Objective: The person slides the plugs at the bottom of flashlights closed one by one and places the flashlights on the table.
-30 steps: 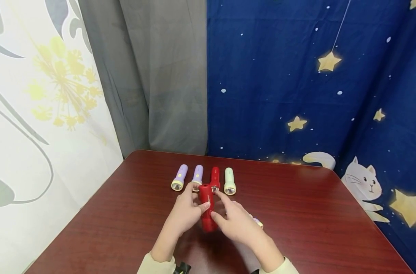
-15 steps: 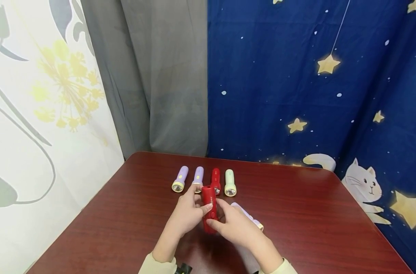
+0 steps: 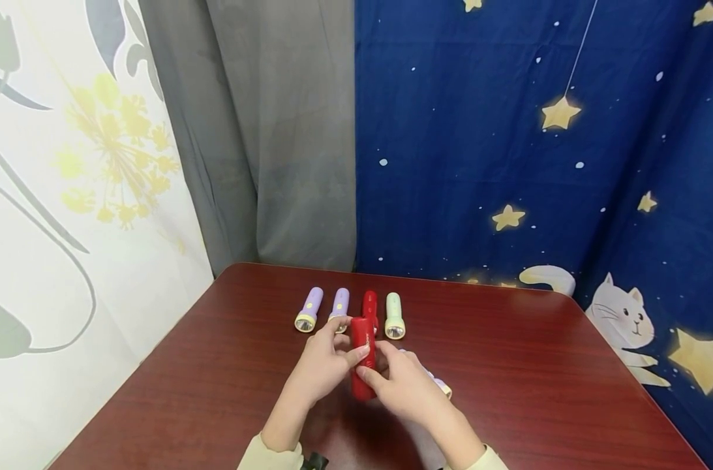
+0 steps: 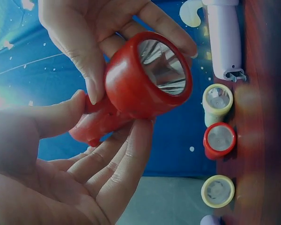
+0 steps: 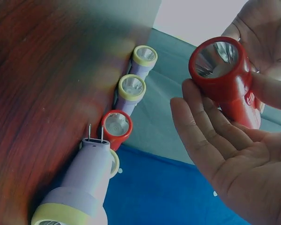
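A red flashlight [image 3: 363, 358] is held above the table between both hands, its reflector end down toward the tabletop. My left hand [image 3: 323, 358] grips its body, thumb on the near side and fingers behind. From the right, my right hand [image 3: 408, 382] pinches it around the head end with thumb and fingers. In the left wrist view the shiny reflector of the flashlight [image 4: 147, 75] shows, with the right hand [image 4: 98, 28] behind its head. The right wrist view shows the flashlight [image 5: 225, 70] over the curled fingers of the right hand [image 5: 243, 159].
Behind the hands lie two purple flashlights [image 3: 309, 310], another red flashlight [image 3: 370, 304] and a pale green one [image 3: 394, 314] in a row. One more purple flashlight [image 5: 86, 173], with two metal prongs out, lies beside the right hand, partly hidden in the head view.
The held red flashlight has shifted slightly right. My right index finger, stretched forward a second ago, has drawn back onto the flashlight. The left hand keeps its grip.
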Available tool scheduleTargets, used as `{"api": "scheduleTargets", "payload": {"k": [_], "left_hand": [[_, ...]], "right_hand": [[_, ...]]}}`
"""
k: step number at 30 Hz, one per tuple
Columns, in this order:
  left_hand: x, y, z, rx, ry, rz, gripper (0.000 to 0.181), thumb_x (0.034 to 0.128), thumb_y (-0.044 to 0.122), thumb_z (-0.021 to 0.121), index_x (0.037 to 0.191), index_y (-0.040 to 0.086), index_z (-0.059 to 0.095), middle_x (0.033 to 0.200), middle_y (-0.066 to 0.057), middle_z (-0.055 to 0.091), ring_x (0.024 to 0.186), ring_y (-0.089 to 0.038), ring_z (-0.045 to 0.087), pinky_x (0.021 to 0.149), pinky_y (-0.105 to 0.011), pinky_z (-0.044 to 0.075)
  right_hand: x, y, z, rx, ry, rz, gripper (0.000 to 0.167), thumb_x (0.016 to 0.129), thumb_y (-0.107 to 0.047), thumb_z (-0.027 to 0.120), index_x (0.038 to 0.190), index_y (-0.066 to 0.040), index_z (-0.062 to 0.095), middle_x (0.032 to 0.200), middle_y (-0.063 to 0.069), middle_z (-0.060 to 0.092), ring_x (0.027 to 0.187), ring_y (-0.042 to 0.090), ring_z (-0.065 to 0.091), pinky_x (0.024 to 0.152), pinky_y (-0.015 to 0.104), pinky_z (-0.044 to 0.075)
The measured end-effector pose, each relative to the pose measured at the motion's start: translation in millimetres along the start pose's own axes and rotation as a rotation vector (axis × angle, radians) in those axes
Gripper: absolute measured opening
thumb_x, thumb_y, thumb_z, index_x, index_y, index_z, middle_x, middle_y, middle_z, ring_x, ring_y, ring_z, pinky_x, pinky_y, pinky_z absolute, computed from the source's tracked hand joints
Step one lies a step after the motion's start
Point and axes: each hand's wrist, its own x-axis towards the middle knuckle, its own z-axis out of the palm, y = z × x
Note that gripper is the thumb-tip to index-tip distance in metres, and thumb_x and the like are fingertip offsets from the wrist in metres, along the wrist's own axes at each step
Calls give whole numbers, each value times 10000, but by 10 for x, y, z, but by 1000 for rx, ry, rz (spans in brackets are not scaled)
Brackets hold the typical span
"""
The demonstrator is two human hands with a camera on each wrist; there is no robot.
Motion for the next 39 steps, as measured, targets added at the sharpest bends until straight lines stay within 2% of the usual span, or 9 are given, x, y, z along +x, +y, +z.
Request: {"api": "scheduleTargets", "payload": {"k": [6,13,19,24,32,39], "left_hand": [[-1,-12,7,24,-3,6,619,938,213,811,1464,18,549,1218,-204,768,1043,-278,751,891,-495,656],[6,-21,-1,33,-3,24,559,970,277,785,1429,28,587,1126,-149,794,929,-209,745,808,-397,658],[32,-2,-29,26,19,41,461,987,249,765,1377,45,629,1088,-116,804,879,-193,761,759,-348,644],[16,4,-13,47,3,29,417,985,252,764,1342,65,652,1081,-94,804,883,-176,756,756,-325,626],[-19,-6,5,58,-18,8,385,994,257,750,1322,74,665,1073,-80,806,872,-158,736,759,-300,600],[-43,-6,7,63,-20,-2,395,997,263,747,1331,70,662,1095,-89,800,907,-190,742,783,-342,622]], "right_hand": [[6,29,10,16,36,17,431,981,-275,751,1330,-43,652,954,7,788,785,58,707,680,234,562],[97,56,-87,-26,36,46,424,995,-260,735,1348,-51,629,1015,60,791,824,94,732,725,289,608],[257,2,-336,-90,114,98,434,986,-223,750,1361,-43,625,1055,110,800,872,156,763,813,396,646],[428,48,-623,-182,173,154,460,1006,-253,721,1386,-21,606,1032,109,785,864,178,739,848,428,626],[672,107,-959,-308,144,173,539,1032,-332,666,1425,18,548,941,112,728,773,212,659,741,362,542],[926,211,-1025,-335,132,201,572,1034,-328,656,1447,44,523,1114,196,746,905,282,704,878,463,591]]}}
